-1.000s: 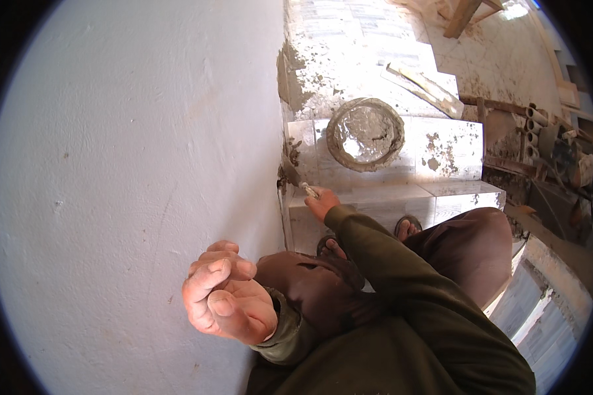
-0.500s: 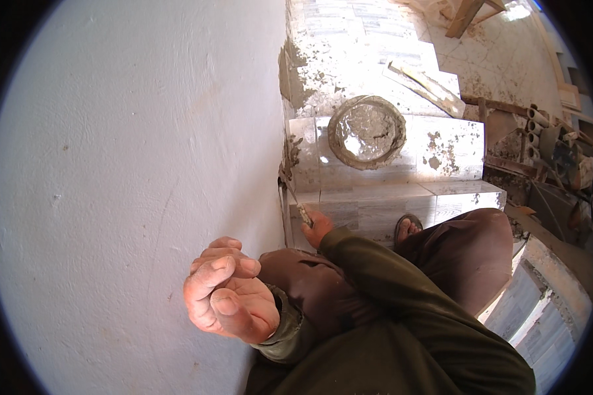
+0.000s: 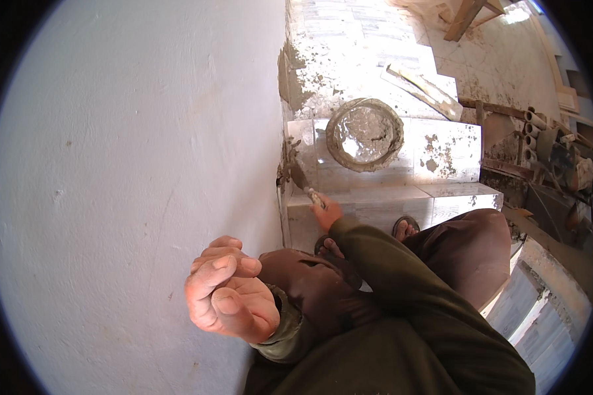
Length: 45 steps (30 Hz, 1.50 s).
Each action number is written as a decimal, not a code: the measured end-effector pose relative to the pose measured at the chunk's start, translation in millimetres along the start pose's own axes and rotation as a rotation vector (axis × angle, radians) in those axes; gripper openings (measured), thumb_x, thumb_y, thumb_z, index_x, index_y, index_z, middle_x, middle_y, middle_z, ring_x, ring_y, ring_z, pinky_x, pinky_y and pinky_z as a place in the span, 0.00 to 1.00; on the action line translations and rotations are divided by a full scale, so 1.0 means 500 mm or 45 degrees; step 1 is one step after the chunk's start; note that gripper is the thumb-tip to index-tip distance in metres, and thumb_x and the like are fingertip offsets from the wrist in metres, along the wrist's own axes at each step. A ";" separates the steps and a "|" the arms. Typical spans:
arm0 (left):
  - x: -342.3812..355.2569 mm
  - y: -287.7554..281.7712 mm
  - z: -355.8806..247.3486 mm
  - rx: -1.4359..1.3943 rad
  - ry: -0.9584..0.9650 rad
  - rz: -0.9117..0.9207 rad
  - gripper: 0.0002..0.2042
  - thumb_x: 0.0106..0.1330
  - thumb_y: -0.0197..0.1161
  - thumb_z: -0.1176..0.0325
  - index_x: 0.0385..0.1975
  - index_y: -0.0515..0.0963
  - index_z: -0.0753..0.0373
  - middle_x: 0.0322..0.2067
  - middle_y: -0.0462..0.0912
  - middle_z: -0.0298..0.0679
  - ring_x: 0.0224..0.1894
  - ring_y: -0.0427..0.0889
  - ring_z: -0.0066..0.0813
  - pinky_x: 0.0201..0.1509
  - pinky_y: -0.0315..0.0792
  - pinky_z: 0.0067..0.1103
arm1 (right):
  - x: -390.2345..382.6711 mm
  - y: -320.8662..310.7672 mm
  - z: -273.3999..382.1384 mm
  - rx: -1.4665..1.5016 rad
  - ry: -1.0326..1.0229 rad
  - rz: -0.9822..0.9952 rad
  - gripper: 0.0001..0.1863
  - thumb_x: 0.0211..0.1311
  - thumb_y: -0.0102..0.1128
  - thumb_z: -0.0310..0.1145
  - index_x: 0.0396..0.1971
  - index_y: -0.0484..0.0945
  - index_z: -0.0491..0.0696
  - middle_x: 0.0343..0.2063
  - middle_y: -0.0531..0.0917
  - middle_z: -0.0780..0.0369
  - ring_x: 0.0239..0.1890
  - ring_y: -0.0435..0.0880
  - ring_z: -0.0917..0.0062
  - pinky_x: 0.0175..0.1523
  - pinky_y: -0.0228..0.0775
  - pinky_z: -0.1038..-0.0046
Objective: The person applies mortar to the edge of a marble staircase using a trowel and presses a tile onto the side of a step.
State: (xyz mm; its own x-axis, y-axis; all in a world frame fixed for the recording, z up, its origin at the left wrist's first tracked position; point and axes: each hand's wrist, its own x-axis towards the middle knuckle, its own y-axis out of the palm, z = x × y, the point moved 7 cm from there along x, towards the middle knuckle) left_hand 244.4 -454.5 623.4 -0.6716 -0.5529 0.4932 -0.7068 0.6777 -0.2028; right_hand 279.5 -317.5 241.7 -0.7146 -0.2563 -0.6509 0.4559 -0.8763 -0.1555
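Note:
My right hand (image 3: 328,214) is wrapped round the handle of a small trowel (image 3: 298,175). Its blade points away from me, low over the tiled step (image 3: 349,179), close to the foot of the white wall (image 3: 125,151). Raised in front of that wall, my left hand (image 3: 232,293) is empty, palm partly showing, with its fingers loosely curled and apart. Past the trowel, a round basin (image 3: 331,146) of wet grey mortar (image 3: 374,128) sits on the step. A rough, mortar-smeared gap (image 3: 282,172) runs along the wall's foot beside the blade.
A long, mortar-splashed strip (image 3: 425,91) lies across the steps beyond the basin. At the right are stacked pipes (image 3: 532,135) and assorted scrap beyond the step ends. A wooden leg (image 3: 464,20) stands at the far right. My sandalled feet (image 3: 405,227) rest below the step.
My right hand and the trowel have moved slightly up and to the right, and the blade now shows broader. A second foot has come into view. My left hand stays put.

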 end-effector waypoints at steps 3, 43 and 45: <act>-0.001 -0.002 0.000 -0.028 -0.004 0.020 0.17 0.67 0.39 0.61 0.36 0.72 0.69 0.16 0.71 0.38 0.22 0.69 0.22 0.35 0.69 0.27 | 0.091 -0.011 -0.059 -0.095 0.145 0.051 0.21 0.51 0.53 0.43 0.40 0.77 0.44 0.28 0.80 0.53 0.33 0.78 0.67 0.41 0.68 0.69; -0.004 -0.012 0.005 -0.013 0.006 0.083 0.16 0.68 0.38 0.62 0.39 0.71 0.66 0.17 0.70 0.35 0.22 0.69 0.20 0.38 0.69 0.27 | 0.079 0.063 0.081 -0.763 0.279 0.461 0.21 0.47 0.56 0.44 0.31 0.78 0.39 0.34 0.79 0.44 0.42 0.78 0.55 0.46 0.70 0.64; -0.003 -0.008 0.007 -0.015 0.008 0.096 0.16 0.68 0.38 0.62 0.39 0.71 0.66 0.17 0.70 0.35 0.22 0.69 0.20 0.38 0.70 0.27 | 0.063 0.059 0.097 -0.779 0.247 0.472 0.21 0.48 0.55 0.43 0.30 0.78 0.38 0.34 0.78 0.44 0.41 0.78 0.55 0.46 0.70 0.64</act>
State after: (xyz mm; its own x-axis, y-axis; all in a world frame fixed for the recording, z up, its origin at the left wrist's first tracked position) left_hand 247.4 -458.0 620.4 -0.7216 -0.4969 0.4821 -0.6514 0.7232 -0.2296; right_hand 244.8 -370.9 252.6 -0.3756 -0.3651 -0.8518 0.9037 -0.3480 -0.2493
